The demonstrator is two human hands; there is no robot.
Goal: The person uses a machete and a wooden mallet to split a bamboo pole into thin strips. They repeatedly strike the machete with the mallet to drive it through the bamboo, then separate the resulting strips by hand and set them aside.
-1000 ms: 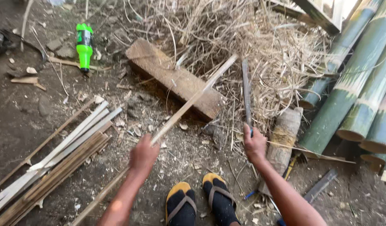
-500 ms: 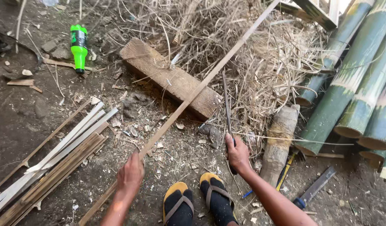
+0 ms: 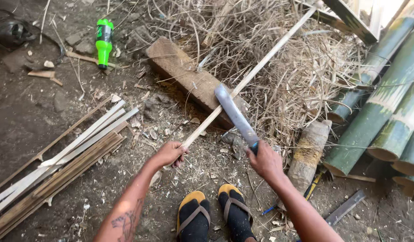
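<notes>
Two bare hands work over the dirt ground: the left hand point(image 3: 169, 153) is closed around the near end of a long bamboo strip point(image 3: 252, 74), which slants away across a wooden block point(image 3: 189, 80) that seems to serve as a rest. The right hand point(image 3: 265, 161) is clenched on the handle of a machete point(image 3: 235, 114), blade laid against the strip, likely to shave it. Split slats point(image 3: 59, 166) lie well to the left. The strip's far end runs out of view, and the machete's handle is hidden in the fist.

Dull metal blade point(image 3: 234, 114), pale split bamboo strip point(image 3: 252, 76)
</notes>
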